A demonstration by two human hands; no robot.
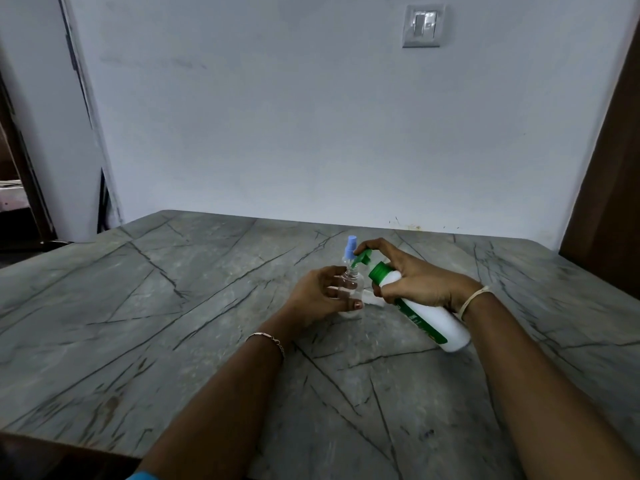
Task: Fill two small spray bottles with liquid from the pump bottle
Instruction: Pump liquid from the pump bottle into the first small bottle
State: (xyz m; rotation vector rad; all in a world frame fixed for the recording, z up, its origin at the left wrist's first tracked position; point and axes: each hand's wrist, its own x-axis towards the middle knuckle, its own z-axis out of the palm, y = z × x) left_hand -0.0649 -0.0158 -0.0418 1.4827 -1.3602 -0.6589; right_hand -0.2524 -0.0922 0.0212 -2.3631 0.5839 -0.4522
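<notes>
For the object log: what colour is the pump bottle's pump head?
Green; the pump head tops the white pump bottle. Head view.

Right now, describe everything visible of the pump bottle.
The pump bottle is white plastic with a green collar, pump head and label print. It tilts, base toward the person, spout at the open neck of a clear small bottle held by the left hand. The right hand grips its shoulder, forefinger on the pump.

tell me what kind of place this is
Most likely a room in a home, not a workshop or lab: a grey veined stone-look table set against a plain painted wall, a household light switch plate on that wall, and a dark doorway at the far left.
</notes>
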